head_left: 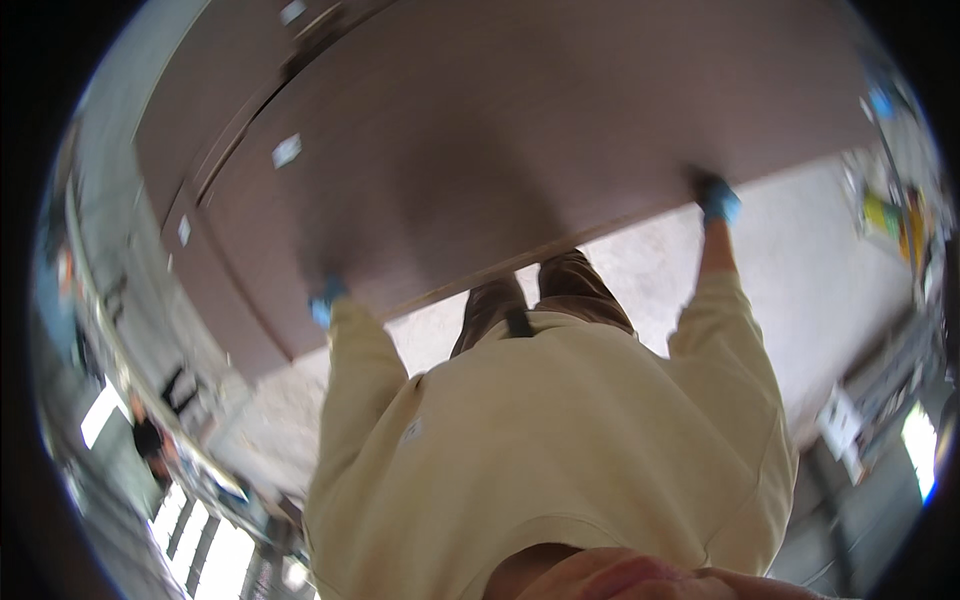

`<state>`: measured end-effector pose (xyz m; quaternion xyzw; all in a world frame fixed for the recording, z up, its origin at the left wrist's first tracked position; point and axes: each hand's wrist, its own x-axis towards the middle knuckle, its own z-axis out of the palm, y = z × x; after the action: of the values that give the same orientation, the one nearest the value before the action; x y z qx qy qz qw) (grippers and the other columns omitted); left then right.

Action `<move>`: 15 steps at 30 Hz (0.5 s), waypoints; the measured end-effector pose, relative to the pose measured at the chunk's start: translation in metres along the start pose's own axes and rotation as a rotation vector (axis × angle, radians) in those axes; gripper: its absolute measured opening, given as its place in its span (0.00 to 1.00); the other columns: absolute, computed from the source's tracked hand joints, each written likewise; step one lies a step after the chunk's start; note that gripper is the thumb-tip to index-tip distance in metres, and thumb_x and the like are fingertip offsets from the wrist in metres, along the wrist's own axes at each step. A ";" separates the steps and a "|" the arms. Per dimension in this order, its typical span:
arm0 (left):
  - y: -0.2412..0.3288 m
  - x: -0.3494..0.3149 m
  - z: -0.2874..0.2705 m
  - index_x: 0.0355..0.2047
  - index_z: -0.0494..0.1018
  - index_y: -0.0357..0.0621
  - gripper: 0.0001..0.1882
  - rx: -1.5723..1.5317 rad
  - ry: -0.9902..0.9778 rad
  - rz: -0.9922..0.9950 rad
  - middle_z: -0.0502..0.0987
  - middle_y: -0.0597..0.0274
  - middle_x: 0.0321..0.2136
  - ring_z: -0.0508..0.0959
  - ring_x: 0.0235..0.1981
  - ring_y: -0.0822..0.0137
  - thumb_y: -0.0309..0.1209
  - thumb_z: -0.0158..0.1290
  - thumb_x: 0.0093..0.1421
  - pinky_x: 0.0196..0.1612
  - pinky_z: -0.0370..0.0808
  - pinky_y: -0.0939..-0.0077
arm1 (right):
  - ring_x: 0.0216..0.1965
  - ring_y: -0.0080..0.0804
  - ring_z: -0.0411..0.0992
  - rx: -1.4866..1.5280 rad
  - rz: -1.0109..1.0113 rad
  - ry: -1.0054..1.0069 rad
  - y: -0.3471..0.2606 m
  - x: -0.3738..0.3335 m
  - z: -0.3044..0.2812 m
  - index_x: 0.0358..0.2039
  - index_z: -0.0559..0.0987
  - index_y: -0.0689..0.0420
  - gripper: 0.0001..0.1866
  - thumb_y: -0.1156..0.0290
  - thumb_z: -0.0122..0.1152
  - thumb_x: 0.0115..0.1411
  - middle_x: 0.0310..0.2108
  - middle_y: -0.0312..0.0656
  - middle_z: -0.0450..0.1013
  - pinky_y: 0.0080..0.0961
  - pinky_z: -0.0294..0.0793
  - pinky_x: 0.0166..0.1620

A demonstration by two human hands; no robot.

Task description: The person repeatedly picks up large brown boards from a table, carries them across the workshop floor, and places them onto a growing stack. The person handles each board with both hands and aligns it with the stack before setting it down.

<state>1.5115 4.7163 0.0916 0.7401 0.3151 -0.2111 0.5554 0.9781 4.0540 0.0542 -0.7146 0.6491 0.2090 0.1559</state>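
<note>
A large, flat brown panel (620, 110) fills the upper part of the head view, its pale near edge running slantwise in front of my legs. My left hand (326, 300), in a blue glove, is at the panel's near left part. At the near edge further right is my right hand (718, 200), in a blue and dark glove. Both arms reach out straight and the hands appear to grip the panel; motion blur softens the fingers, and any underneath are hidden. A small white label (287, 151) is stuck on the panel's left part.
More brown panels (215, 290) lie at the left, one with a white label (184, 231). Pale concrete floor (800, 260) shows at the right. Blurred shelving with yellow and green items (885, 220) stands at the far right. Another person (150, 440) appears at the lower left.
</note>
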 end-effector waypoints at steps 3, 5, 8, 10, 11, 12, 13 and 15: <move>-0.032 -0.036 -0.014 0.62 0.74 0.53 0.34 0.155 -0.061 -0.090 0.78 0.54 0.57 0.77 0.57 0.49 0.57 0.48 0.62 0.58 0.73 0.42 | 0.46 0.48 0.80 0.795 0.499 0.291 -0.004 -0.016 -0.006 0.45 0.84 0.68 0.30 0.50 0.55 0.61 0.42 0.58 0.82 0.44 0.76 0.48; -0.053 -0.056 -0.023 0.61 0.75 0.53 0.35 0.179 0.064 -0.237 0.80 0.54 0.56 0.79 0.56 0.50 0.60 0.49 0.61 0.57 0.75 0.44 | 0.52 0.54 0.79 0.874 0.654 0.316 -0.013 -0.029 -0.012 0.47 0.83 0.70 0.33 0.49 0.50 0.62 0.46 0.62 0.81 0.45 0.75 0.53; -0.073 -0.065 -0.017 0.55 0.78 0.47 0.25 -0.426 0.039 -0.444 0.81 0.54 0.55 0.81 0.52 0.50 0.48 0.50 0.64 0.54 0.80 0.43 | 0.56 0.58 0.76 0.824 0.661 0.275 -0.024 -0.045 -0.032 0.48 0.82 0.71 0.35 0.48 0.47 0.63 0.49 0.67 0.78 0.45 0.74 0.58; -0.075 -0.064 -0.010 0.55 0.79 0.47 0.24 -0.378 0.027 -0.422 0.80 0.53 0.55 0.81 0.53 0.49 0.46 0.49 0.66 0.56 0.80 0.43 | 0.56 0.61 0.75 0.835 0.650 0.259 -0.030 -0.055 -0.045 0.47 0.82 0.72 0.35 0.47 0.46 0.64 0.49 0.69 0.77 0.47 0.73 0.58; -0.075 -0.063 -0.006 0.55 0.79 0.46 0.24 -0.345 0.053 -0.396 0.80 0.53 0.55 0.81 0.53 0.49 0.46 0.49 0.66 0.57 0.79 0.43 | 0.56 0.61 0.75 0.834 0.634 0.271 -0.032 -0.058 -0.050 0.47 0.82 0.72 0.35 0.48 0.44 0.65 0.49 0.69 0.77 0.47 0.73 0.59; -0.074 -0.063 -0.003 0.55 0.78 0.45 0.23 -0.389 0.057 -0.418 0.80 0.52 0.55 0.80 0.54 0.48 0.44 0.49 0.67 0.58 0.79 0.43 | 0.56 0.62 0.75 0.836 0.618 0.276 -0.034 -0.061 -0.054 0.46 0.82 0.72 0.35 0.49 0.43 0.65 0.49 0.69 0.76 0.47 0.72 0.59; -0.073 -0.064 0.000 0.56 0.78 0.45 0.22 -0.408 0.070 -0.402 0.80 0.51 0.55 0.80 0.54 0.48 0.43 0.49 0.68 0.58 0.78 0.43 | 0.55 0.63 0.75 0.824 0.617 0.282 -0.036 -0.062 -0.057 0.45 0.83 0.72 0.34 0.50 0.43 0.65 0.48 0.69 0.76 0.47 0.72 0.59; -0.071 -0.066 0.003 0.56 0.77 0.43 0.21 -0.396 0.070 -0.372 0.80 0.50 0.55 0.79 0.55 0.48 0.41 0.49 0.70 0.59 0.77 0.43 | 0.55 0.63 0.75 0.802 0.616 0.273 -0.036 -0.064 -0.056 0.44 0.83 0.72 0.34 0.50 0.43 0.65 0.48 0.69 0.77 0.47 0.72 0.59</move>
<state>1.4152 4.7113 0.0858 0.5534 0.4999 -0.2179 0.6296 1.0148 4.0856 0.1327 -0.3953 0.8727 -0.1150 0.2624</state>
